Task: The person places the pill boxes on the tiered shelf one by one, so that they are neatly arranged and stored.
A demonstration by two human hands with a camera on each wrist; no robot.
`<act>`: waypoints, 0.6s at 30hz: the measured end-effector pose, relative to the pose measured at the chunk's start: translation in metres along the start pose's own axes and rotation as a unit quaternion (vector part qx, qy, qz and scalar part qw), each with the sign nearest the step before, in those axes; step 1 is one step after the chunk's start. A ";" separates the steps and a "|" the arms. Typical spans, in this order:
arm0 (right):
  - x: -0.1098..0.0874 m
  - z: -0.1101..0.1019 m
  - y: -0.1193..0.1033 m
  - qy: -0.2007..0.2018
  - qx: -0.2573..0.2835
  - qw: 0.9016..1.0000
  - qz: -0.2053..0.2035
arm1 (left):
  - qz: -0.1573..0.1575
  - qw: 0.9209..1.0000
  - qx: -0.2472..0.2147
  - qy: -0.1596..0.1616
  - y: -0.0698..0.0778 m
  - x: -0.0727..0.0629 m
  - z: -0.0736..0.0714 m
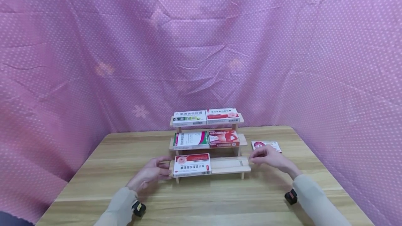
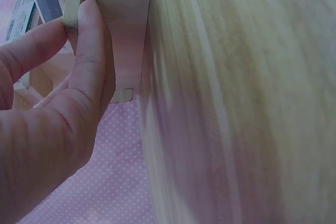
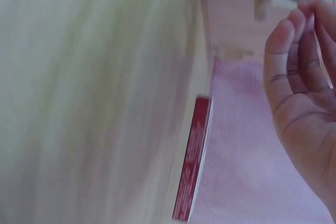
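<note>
A three-tier wooden display rack (image 1: 230,165) stands on the table, with flat medicine boxes on its steps. My left hand (image 1: 152,173) is at the left end of the lowest step. In the left wrist view, its thumb and fingers pinch the step's end board (image 2: 73,6). Beside that hand, a white and red medicine box (image 1: 192,165) lies on the left half of this step; the right half shows bare wood. My right hand (image 1: 272,158) is by the step's right end, fingers loosely bent, fingertips close to the wood and nothing seen between them.
The middle step bears a white and green box (image 1: 191,140) and a red box (image 1: 223,138). On top lie a white and green box (image 1: 189,118) and a white and red box (image 1: 222,115). Another box (image 1: 274,145) lies on the table behind my right hand. A pink dotted curtain (image 1: 201,62) hangs behind.
</note>
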State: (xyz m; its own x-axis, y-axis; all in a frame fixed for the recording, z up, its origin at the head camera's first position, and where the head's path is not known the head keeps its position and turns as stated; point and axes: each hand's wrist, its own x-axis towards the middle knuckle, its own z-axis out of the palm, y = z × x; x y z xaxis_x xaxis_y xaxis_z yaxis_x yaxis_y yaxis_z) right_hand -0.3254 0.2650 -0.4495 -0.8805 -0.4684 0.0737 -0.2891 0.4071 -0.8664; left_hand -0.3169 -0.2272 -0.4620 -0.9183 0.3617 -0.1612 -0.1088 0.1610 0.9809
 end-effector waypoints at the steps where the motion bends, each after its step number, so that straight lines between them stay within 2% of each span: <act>1: 0.000 -0.004 0.002 0.003 -0.004 1.000 0.001 | 0.000 1.000 0.001 0.001 0.000 0.000 0.000; 8: -0.001 -0.029 0.016 0.039 -0.054 0.997 0.026 | 0.000 1.000 0.001 0.001 0.000 0.001 -0.001; 12: 0.000 -0.041 0.021 0.067 -0.100 0.992 0.043 | -0.001 1.000 -0.004 -0.001 0.001 0.001 -0.001; 18: 0.000 -0.059 0.027 0.094 -0.126 0.985 0.066 | -0.005 1.000 -0.010 -0.005 0.001 0.000 -0.001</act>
State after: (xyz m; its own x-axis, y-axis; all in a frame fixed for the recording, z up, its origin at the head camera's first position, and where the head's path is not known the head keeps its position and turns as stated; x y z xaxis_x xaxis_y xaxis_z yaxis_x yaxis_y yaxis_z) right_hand -0.3555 0.3221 -0.4442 -0.9642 -0.2533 0.0790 -0.2297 0.6477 -0.7264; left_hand -0.3175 -0.2276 -0.4612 -0.9137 0.3685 -0.1716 -0.1251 0.1467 0.9812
